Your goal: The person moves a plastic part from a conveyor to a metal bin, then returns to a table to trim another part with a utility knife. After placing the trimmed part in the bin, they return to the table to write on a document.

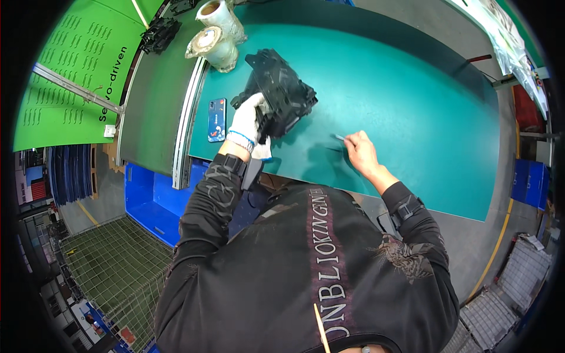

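Left of centre on the flat teal tabletop, a blue rectangular phone lies below two cream film-wrapped cylindrical rolls, left of a black angular plastic part.

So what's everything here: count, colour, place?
Table: one, green, centre
Phone: one, blue, table's left
Rolls: two, pale, table's far left
Belt: one, green, beside table
Parts: two or more, black, held and on belt
Thin item: one, greyish, over table
Panel: one, green, far left
Bins: at least two, blue, left and right
Cage: one, grey, lower left
Clutter: uncountable, mixed, picture edges
Shirt: one, black, bottom
Left fingers: one hand, white-gloved, gripping part
Right fingers: one hand, bare, gripping item
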### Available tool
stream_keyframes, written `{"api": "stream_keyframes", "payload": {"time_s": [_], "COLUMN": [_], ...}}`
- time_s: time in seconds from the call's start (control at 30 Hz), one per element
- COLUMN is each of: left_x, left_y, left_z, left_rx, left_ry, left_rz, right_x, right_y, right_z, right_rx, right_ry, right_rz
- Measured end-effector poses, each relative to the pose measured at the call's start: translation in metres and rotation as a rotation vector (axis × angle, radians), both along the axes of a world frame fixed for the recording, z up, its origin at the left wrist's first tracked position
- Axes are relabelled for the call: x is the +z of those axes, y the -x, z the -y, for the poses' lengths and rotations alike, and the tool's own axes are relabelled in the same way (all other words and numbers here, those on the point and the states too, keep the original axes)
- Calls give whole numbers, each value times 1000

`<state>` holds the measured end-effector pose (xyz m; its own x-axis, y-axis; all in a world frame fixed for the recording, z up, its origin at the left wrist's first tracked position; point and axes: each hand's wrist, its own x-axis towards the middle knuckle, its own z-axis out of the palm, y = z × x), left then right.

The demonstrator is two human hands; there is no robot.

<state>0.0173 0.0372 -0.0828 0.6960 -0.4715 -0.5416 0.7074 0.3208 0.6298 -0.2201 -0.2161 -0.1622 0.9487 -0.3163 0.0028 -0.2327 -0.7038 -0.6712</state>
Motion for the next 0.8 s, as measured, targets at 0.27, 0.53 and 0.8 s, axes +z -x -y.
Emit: {"api": "stream_keyframes", "payload": {"time_s": [0.27, 0.53, 0.8], "left_x": [18, 45, 43], "left_y": [1, 76, 250], "left_z": [21, 125, 198], "left_rx": [-110, -528, -1021], "left_ry": [-431, -250, -73], "left_rz": [358, 862, 990], "right_x": [-17, 57, 63], "right_y": [-2, 77, 228], "right_z": [-9, -57, -91], "right_rx": [-262, -673, -1095], "right_ry": [171, -597, -682], "right_rz": [-119, 383, 610]}}
